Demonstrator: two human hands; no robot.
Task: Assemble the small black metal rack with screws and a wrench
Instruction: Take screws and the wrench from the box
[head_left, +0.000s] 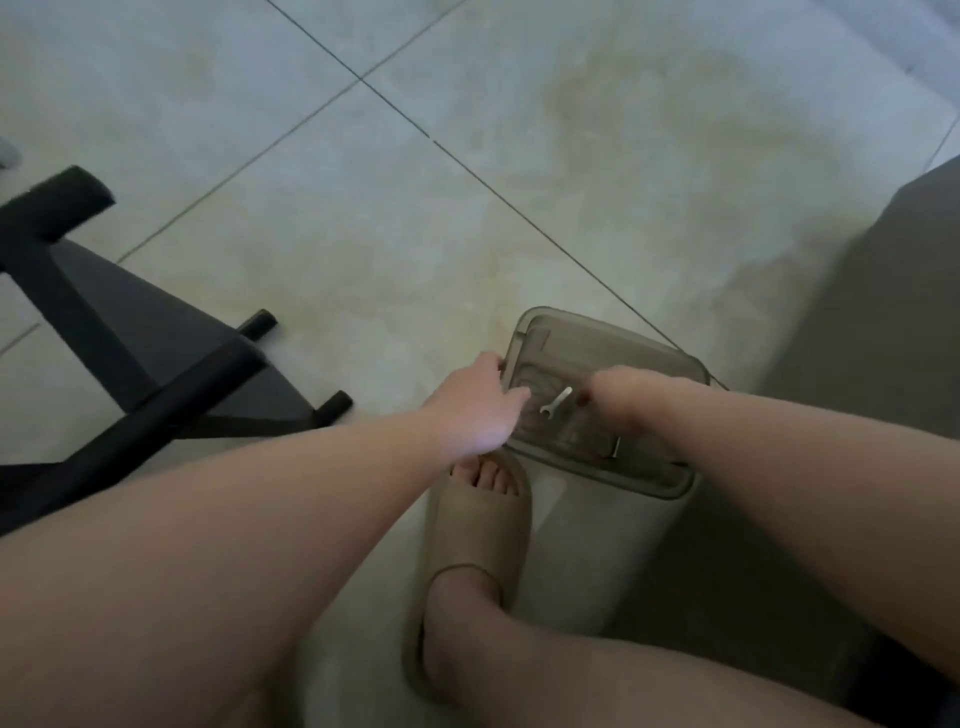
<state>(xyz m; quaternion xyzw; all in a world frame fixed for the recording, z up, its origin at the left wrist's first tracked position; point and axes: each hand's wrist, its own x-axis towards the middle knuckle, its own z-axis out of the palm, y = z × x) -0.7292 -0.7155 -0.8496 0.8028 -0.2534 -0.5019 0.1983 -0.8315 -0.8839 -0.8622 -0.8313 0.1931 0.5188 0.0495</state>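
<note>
Wrench (556, 401) picking seems to be the step now: this small silver tool lies on the smoky lid (649, 364) of a pale bin (597, 545), between my two hands. My left hand (475, 410) rests with rather straight fingers on the lid's left edge. My right hand (623, 402) is bent down just beside the tool, and I cannot tell if its fingers hold anything. I should steady the lid with the left and pinch the wrench at its middle, so it does not slide off. The black rack (182, 405) lies on the tiled floor, well apart to the left.
</note>
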